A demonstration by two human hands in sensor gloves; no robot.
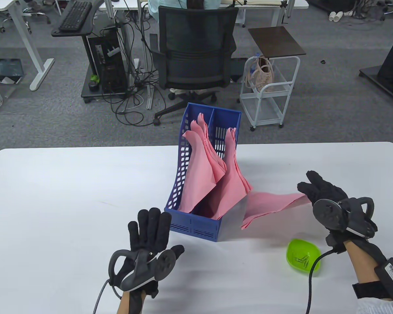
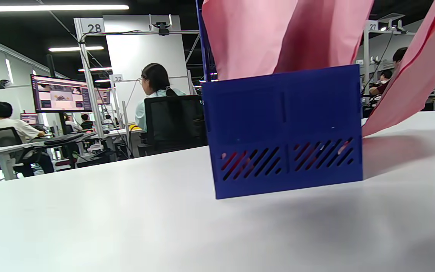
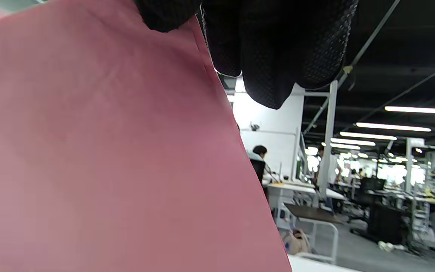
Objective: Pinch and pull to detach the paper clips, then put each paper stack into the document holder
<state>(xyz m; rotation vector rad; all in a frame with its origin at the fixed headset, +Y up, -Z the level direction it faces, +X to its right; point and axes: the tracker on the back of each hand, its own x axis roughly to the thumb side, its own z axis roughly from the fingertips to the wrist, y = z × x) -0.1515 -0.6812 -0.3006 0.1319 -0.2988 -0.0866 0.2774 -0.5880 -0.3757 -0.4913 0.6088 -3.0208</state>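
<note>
Left hand (image 1: pixel 147 242) flat and empty near the table's (image 1: pixel 52 202) front edge, room all round. Document holder (image 1: pixel 196 222) mid-table, both slots already hold pink sheets. Right hand (image 1: pixel 324 196) pinches the loose paper stack (image 1: pixel 268 204) by its right end — light, floppy, will probably sag; a second grip nearer the middle would help. Green bowl (image 1: pixel 303 256) front right.

Beyond the white table (image 1: pixel 68 183) lies grey carpet (image 1: pixel 330 108) with a black office chair (image 1: pixel 193 55), a white wire cart (image 1: pixel 270 93), desks and strip ceiling lights (image 2: pixel 57 7).
</note>
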